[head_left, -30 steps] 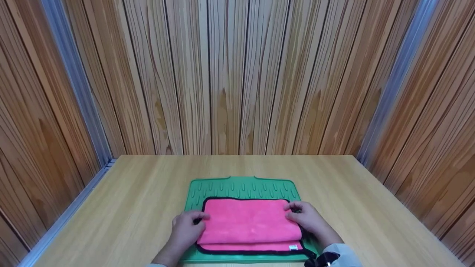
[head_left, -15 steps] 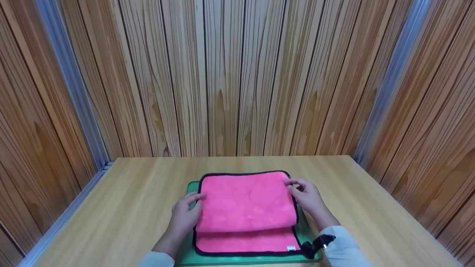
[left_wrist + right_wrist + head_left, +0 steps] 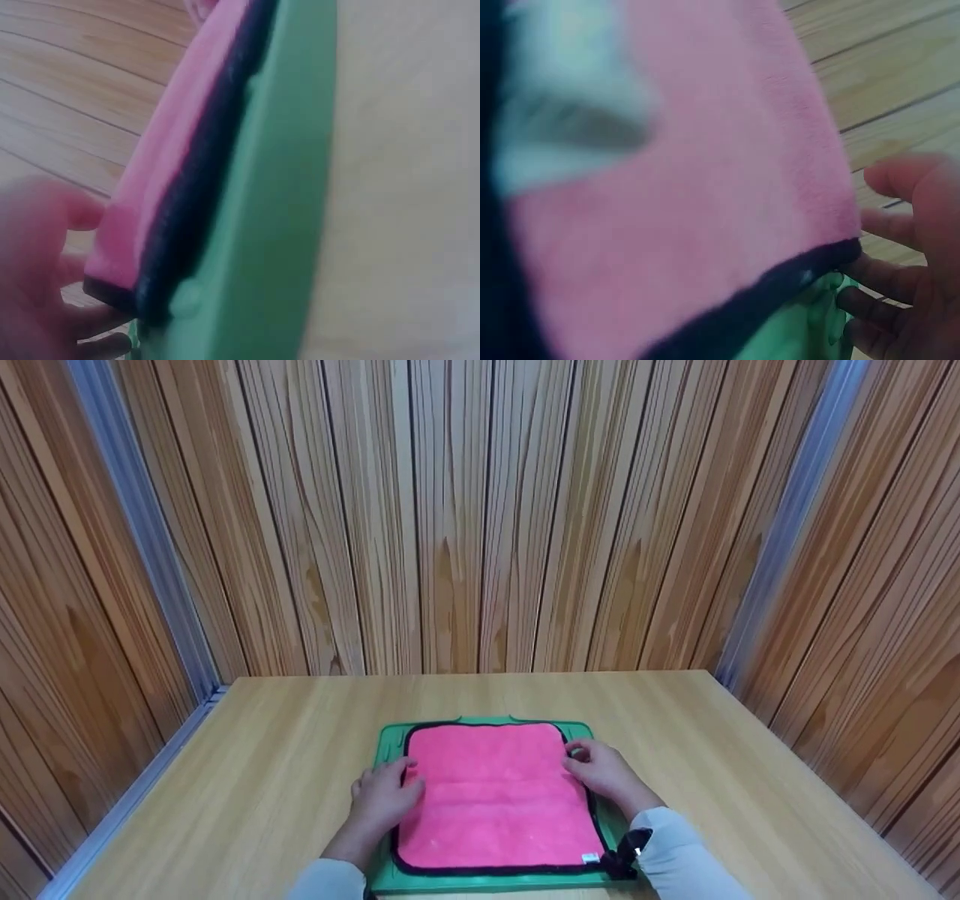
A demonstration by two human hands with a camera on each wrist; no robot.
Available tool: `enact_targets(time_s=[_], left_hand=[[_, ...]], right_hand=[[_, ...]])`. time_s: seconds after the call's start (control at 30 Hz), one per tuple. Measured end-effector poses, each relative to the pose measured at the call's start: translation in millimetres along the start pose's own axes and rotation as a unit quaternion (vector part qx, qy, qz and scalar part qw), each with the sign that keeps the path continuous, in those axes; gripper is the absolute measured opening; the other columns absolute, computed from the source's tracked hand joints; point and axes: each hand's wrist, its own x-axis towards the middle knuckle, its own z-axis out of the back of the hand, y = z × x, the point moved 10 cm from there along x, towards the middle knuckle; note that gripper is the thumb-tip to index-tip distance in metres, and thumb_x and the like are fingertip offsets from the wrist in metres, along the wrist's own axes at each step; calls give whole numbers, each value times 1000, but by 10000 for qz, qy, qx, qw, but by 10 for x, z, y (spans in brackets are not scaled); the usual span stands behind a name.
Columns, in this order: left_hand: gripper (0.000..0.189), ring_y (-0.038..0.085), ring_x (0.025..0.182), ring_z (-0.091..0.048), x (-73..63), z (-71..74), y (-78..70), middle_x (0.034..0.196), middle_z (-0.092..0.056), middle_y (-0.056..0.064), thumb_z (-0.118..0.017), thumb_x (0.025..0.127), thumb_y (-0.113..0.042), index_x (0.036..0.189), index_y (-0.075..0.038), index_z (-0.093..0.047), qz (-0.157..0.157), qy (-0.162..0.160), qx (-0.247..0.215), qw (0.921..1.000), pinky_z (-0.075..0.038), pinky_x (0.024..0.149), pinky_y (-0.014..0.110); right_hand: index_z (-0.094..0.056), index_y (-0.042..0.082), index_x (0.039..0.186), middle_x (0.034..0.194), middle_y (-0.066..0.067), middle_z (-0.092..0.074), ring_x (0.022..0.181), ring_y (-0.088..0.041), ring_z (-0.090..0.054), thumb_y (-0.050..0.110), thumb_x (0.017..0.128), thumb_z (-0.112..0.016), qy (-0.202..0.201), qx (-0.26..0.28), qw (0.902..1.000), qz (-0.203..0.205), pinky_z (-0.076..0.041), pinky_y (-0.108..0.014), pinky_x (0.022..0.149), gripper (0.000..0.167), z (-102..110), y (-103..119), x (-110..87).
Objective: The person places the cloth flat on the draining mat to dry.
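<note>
A pink towel (image 3: 495, 810) with black edging and a white label lies unfolded and flat, a faint crease across its middle. Under it is a green mat (image 3: 386, 877) with raised ridges; its rim shows around the towel. My left hand (image 3: 384, 799) rests at the towel's left edge, thumb spread from the fingers. At the right edge is my right hand (image 3: 606, 769), its fingertips touching the edging. In the right wrist view the thumb stands apart from the towel (image 3: 705, 187). The left wrist view shows fingers loosely at the towel's black edge (image 3: 187, 180).
The mat lies near the front of a wooden table (image 3: 262, 780). Wood-patterned panels (image 3: 450, 510) rise behind and on both sides, with metal strips at the corners. A black strap (image 3: 626, 851) is at my right wrist.
The towel's folded upper part has been lifted, carried away from me and laid down, so the towel is now flat. Both hands have loosened from its side edges.
</note>
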Motion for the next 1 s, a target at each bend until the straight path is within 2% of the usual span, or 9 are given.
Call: enact_targets(time_s=[0.1, 0.23, 0.37, 0.47, 0.57, 0.67, 0.8, 0.9, 1.0], left_hand=[[45, 37, 124, -44, 41, 33, -22, 135, -60, 16, -61, 97, -31, 135, -7, -63, -71, -47, -30, 10000, -25, 109, 62], [46, 39, 130, -37, 143, 30, 50, 138, -57, 15, -58, 100, -33, 137, -7, -62, 253, 103, -442, 9986, -27, 110, 62], [44, 43, 138, -29, 241, -2, 103, 135, -58, 14, -56, 101, -34, 136, -9, -64, 552, 178, -791, 9952, -25, 114, 62], [42, 43, 139, -30, 282, -16, 74, 133, -61, 13, -56, 101, -32, 133, -8, -66, 505, 143, -760, 9957, -21, 116, 61], [40, 41, 137, -33, 295, -21, 28, 133, -62, 13, -57, 101, -30, 131, -7, -67, 342, 90, -709, 9969, -17, 117, 61], [38, 40, 136, -35, 298, -19, 9, 133, -62, 12, -57, 101, -29, 130, -6, -68, 223, 29, -748, 9969, -14, 117, 60], [38, 40, 138, -33, 302, -31, 34, 136, -60, 12, -57, 101, -29, 129, -6, -69, 230, 5, -759, 9968, -13, 117, 60], [39, 42, 141, -27, 284, -48, 51, 143, -56, 12, -57, 101, -30, 131, -8, -68, 285, 110, -688, 9972, -13, 116, 63], [41, 45, 143, -21, 255, -72, 69, 147, -51, 12, -58, 100, -32, 134, -10, -66, 382, 251, -667, 9967, -17, 115, 65]], right_hand=[[-61, 7, 134, 126, -14, -64, 115, -29, -59, 21, 99, -65, -11, 103, 9999, 36, -49, -49, 100, 38, 1, 31, 31], [-59, 7, 137, 137, -17, -58, 129, -34, -52, 21, 99, -64, 32, 537, 9985, -135, -42, -52, 109, 41, -33, 34, 149], [-63, 3, 132, 135, -18, -60, 130, -36, -51, 19, 97, -65, -194, 324, 9991, -215, -42, -50, 109, 38, -35, 52, 269], [-68, 2, 126, 131, -18, -62, 129, -36, -49, 18, 94, -66, -393, 62, 9987, -309, -44, -47, 107, 36, -21, 45, 313], [-69, -1, 124, 129, -20, -62, 128, -36, -49, 16, 94, -65, -463, 180, 9979, -407, -45, -46, 105, 35, -29, 1, 331], [-69, -4, 123, 128, -22, -63, 125, -35, -53, 13, 95, -63, -501, 308, 9977, -340, -47, -45, 103, 33, -40, -20, 340], [-65, -3, 131, 135, -22, -60, 128, -34, -53, 12, 98, -61, -297, 441, 9980, -356, -47, -45, 104, 37, -94, -30, 339], [-61, 1, 137, 142, -21, -54, 134, -36, -43, 15, 97, -62, -91, 440, 9981, -425, -42, -46, 108, 42, -144, 0, 341], [-63, 4, 136, 141, -20, -54, 134, -39, -35, 18, 95, -64, -39, 225, 9990, -386, -40, -45, 105, 43, -173, 61, 355]])
